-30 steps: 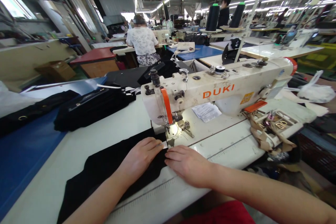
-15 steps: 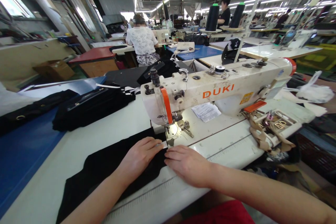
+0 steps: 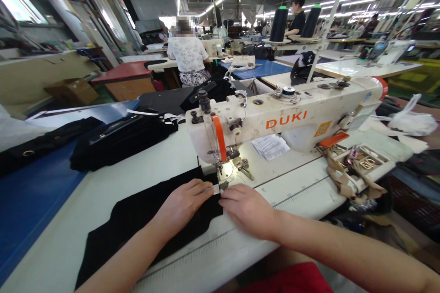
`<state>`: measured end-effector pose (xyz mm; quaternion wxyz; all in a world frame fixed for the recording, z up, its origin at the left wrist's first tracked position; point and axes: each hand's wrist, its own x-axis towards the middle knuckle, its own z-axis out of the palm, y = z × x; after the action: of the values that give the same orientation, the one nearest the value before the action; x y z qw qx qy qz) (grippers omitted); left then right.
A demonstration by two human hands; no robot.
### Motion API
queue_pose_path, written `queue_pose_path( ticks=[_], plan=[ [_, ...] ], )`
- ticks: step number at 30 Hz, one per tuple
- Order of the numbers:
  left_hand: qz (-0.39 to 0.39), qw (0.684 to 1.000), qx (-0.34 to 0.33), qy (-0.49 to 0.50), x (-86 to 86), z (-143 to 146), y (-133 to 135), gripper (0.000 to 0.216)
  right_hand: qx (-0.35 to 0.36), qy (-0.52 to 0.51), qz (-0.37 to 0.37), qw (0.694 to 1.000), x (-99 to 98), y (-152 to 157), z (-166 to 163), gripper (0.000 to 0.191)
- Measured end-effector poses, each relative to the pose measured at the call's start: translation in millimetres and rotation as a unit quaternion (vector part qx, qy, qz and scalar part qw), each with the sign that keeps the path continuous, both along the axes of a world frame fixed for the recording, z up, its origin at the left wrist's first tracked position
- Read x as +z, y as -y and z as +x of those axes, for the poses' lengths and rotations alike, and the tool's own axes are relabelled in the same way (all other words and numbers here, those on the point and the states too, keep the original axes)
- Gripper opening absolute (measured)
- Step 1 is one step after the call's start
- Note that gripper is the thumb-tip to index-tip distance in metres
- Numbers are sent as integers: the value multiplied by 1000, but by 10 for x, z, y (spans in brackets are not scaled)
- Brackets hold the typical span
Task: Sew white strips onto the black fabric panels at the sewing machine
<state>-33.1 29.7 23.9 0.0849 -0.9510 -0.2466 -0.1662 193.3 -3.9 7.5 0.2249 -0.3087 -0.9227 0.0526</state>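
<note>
A black fabric piece (image 3: 137, 213) lies flat on the white machine table, its right edge close to the needle area of the sewing machine (image 3: 288, 119). My left hand (image 3: 185, 206) rests on the fabric with fingers together, its fingertips on a small white label (image 3: 216, 189) at that edge. Just to the right, my right hand (image 3: 249, 210) is closed, fingertips pinched at the fabric's edge beside the label; what lies under them is partly hidden. The presser foot (image 3: 220, 168) stands just beyond the fingertips, lit by the machine's lamp.
Folded black pieces (image 3: 123, 139) lie at the left. A paper stack (image 3: 271, 146) sits under the machine arm. To the right, a tray (image 3: 376, 158) holds metal rings and tan straps. A person in a white patterned top (image 3: 188, 52) is at another table ahead.
My right hand has shifted slightly right and up, showing more of the fabric's edge. My left hand stays nearly still on the label.
</note>
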Motion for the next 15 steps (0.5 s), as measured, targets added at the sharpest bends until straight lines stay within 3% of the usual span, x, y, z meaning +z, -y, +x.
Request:
queue_pose_path(
  ticks=[5, 11, 15],
  plan=[
    [6, 1000, 11, -20, 34, 21, 38, 32, -37, 52, 12, 998, 42, -176, -34, 14],
    [-80, 988, 128, -22, 26, 60, 275, 38, -26, 106, 35, 993, 67, -202, -38, 12],
    [-93, 985, 143, -34, -60, 56, 371, 51, -22, 110, 44, 993, 61, -225, -32, 10]
  ],
)
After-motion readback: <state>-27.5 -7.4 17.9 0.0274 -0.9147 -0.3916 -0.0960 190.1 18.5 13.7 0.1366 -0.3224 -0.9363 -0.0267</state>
